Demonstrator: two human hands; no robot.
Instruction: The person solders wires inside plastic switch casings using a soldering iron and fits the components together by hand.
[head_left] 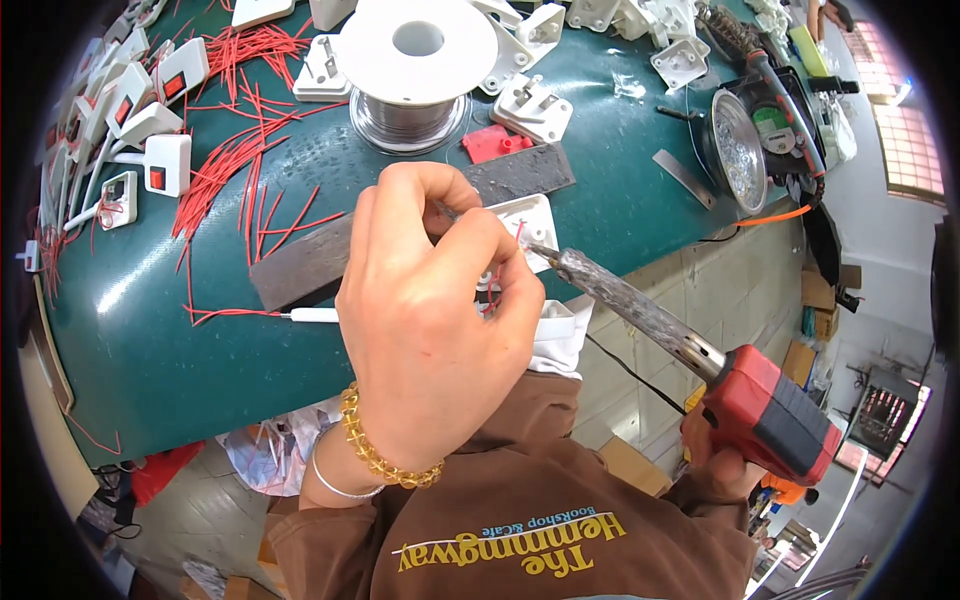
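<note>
My left hand [430,310] is bent over a small white plastic plug part [540,212] at the table's near edge. Its fingers are pinched together, and what sits between the fingertips is hidden. A thin red wire [521,230] stands up at the white part, with more red wire near my thumb. My right hand [712,455] grips a red and black pistol-style soldering iron [770,405]. The iron's tip points left and reaches the white part beside my left fingers. A white cable [312,315] with red wire ends comes out left of my left hand.
A dark flat bar [305,265] lies under my left hand on the green table [230,370]. Behind it stands a solder wire spool [370,50]. Cut red wires [220,190] and white switch boxes [168,165] fill the left. A metal bowl [740,150] sits at the right.
</note>
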